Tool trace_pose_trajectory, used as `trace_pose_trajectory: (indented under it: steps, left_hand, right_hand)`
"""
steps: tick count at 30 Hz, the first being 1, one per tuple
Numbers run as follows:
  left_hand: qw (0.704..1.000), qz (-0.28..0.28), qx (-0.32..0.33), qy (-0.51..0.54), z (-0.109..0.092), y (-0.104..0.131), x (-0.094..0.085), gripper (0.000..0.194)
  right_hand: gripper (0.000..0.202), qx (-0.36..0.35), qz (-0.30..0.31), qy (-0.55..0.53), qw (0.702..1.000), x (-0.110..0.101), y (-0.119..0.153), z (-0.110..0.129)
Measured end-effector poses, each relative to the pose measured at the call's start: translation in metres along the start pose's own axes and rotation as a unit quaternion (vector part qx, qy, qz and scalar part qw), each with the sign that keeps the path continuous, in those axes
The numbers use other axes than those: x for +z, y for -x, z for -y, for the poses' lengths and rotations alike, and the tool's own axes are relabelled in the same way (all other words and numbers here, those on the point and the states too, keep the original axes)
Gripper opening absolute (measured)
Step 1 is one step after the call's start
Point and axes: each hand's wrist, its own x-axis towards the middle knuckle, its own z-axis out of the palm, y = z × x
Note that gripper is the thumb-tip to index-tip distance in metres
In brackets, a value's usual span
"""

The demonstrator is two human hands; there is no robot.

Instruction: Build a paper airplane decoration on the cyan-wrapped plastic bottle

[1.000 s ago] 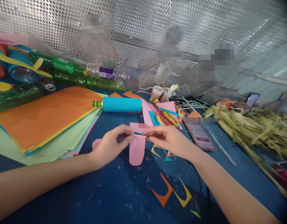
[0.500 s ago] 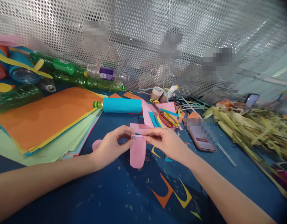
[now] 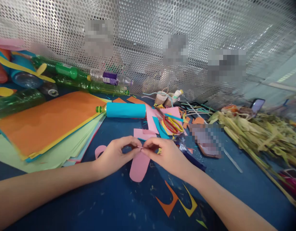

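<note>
Both my left hand (image 3: pixel 116 155) and my right hand (image 3: pixel 164 155) pinch the upper end of a pink paper piece (image 3: pixel 139 166) between thumb and fingers. Its lower end is rounded and hangs toward me; the top is gathered at my fingertips. Just behind my hands lies another pink paper scrap (image 3: pixel 140 133). A curved pink paper offcut (image 3: pixel 100 149) shows beside my left hand, partly covered by it. Farther back, a bottle wrapped in blue paper (image 3: pixel 125 110) lies on its side. Red and yellow-handled scissors (image 3: pixel 173 125) rest on pink paper to its right.
At left is a stack of coloured paper sheets (image 3: pixel 56 122), with green plastic bottles (image 3: pixel 90 86) behind it. A phone (image 3: pixel 207 141) lies right of my hands, near dried corn husks (image 3: pixel 256 131). Orange and yellow offcuts (image 3: pixel 169 199) lie in front. A perforated metal wall (image 3: pixel 143 38) stands behind.
My hands have drawn closer together and slightly toward me. The top of the pink paper piece is now pinched narrow, and its lower end has swung a little left.
</note>
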Motion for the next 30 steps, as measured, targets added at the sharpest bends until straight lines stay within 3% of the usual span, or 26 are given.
trace_pose_trajectory:
  steps: [11, 17, 30]
  left_hand:
    - [0.999, -0.028, -0.015, -0.013, 0.0, -0.001, -0.001, 0.008]
    - [0.998, -0.054, -0.023, -0.01, 0.004, -0.001, 0.0, 0.007]
    - [0.997, -0.064, -0.036, -0.004, 0.001, -0.006, -0.004, 0.007]
  right_hand:
    - [0.011, -0.011, 0.006, -0.008, 1.0, -0.005, -0.002, 0.0]
    - [0.012, 0.025, -0.015, -0.045, 0.999, -0.005, -0.004, -0.011]
    - [0.018, 0.05, -0.079, -0.166, 0.982, 0.028, -0.005, -0.024]
